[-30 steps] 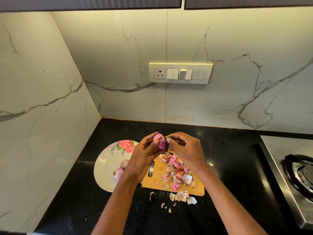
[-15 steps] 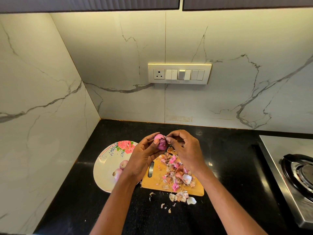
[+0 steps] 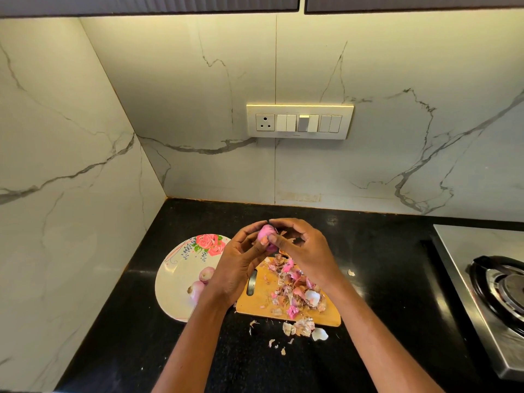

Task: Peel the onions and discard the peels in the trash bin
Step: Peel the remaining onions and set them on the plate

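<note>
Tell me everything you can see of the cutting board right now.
The cutting board looks wooden, light tan, rectangular with rounded corners and a dark slotted handle hole at its left end. It lies flat on the black counter, beside the flowered plate. A heap of pink and papery onion peels covers its right half, some spilling off the near edge. Both wrists hide parts of it.

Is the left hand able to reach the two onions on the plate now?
Probably yes, but not at once: the left hand holds an onion. The two onions lie uncovered on the plate just beside its wrist.
</note>
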A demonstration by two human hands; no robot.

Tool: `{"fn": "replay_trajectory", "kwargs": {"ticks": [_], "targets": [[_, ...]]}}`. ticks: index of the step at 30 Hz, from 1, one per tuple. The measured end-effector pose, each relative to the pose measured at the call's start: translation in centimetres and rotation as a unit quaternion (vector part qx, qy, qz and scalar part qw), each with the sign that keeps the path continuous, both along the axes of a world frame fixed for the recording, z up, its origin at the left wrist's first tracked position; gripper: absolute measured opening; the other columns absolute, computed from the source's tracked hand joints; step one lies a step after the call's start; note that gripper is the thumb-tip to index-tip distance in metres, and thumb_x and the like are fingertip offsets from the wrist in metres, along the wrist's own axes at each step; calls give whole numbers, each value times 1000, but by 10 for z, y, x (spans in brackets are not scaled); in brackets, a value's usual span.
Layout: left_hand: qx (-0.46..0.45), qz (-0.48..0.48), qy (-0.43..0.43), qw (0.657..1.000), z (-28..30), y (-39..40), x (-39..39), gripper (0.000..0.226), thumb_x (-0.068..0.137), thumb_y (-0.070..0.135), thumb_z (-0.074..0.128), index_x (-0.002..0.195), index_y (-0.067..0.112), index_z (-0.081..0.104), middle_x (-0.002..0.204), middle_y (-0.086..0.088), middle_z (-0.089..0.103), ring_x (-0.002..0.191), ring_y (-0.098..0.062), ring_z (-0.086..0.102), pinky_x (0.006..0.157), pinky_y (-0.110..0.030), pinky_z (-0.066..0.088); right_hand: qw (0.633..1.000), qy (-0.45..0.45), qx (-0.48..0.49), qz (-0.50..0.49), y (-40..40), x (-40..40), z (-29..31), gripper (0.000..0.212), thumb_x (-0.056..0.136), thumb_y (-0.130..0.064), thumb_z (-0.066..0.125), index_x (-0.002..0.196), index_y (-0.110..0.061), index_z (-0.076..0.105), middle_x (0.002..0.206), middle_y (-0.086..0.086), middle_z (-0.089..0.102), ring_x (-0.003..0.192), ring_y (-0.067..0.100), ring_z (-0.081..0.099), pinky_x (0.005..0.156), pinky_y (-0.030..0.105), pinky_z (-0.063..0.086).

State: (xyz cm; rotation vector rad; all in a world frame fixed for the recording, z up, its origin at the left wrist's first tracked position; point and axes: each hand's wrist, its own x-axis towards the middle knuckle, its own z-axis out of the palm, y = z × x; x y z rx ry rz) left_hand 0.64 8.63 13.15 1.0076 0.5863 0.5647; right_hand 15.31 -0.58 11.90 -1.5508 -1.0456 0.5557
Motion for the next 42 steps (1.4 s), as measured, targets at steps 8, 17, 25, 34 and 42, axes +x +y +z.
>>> {"fn": "replay_trajectory", "kwargs": {"ticks": [8, 17, 25, 34, 42], "targets": [[23, 8, 2, 1000, 0, -1, -4, 46, 84, 14, 68, 130, 17, 62, 119, 0, 72, 116, -25, 69, 87, -28, 58, 998, -6, 2, -68, 4, 3, -5, 12, 97, -24, 66, 103, -17, 73, 91, -9, 73, 86, 3, 70, 73, 16, 55], [13, 23, -7, 1000, 0, 0, -3, 50, 82, 14, 69, 131, 16, 61, 122, -5, 71, 118, -25, 68, 87, -29, 59, 997, 71, 11, 7, -2, -2, 2, 30, 87, -34, 74, 115, -23, 71, 108, -7, 74, 104, 10, 70, 86, 27, 59], [-16, 8, -20, 1000, -3, -1, -1, 46, 89, 11, 63, 134, 13, 59, 128, -11, 69, 119, -29, 67, 88, -29, 59, 993, 110, 41, -21, -4, -1, 1, 14, 90, -15, 74, 104, -14, 78, 96, -2, 77, 96, 14, 73, 80, 25, 59], [-5, 0, -12, 1000, -9, -1, 1, 54, 86, 16, 64, 139, 13, 56, 137, -14, 62, 124, -28, 64, 99, -34, 57, 991, -59, 3, -117, 0, -9, -2, 8, 103, -17, 57, 106, -24, 60, 102, -3, 68, 86, -1, 67, 72, 10, 52], [-51, 29, -36, 998, -6, 0, -2, 43, 92, 22, 55, 133, 13, 60, 130, -15, 66, 116, -32, 68, 92, -36, 60, 986, -105, -56, -116, -1, 8, -8, 16, 100, -24, 63, 112, -18, 71, 107, -4, 70, 98, 7, 65, 78, 4, 47]]}}
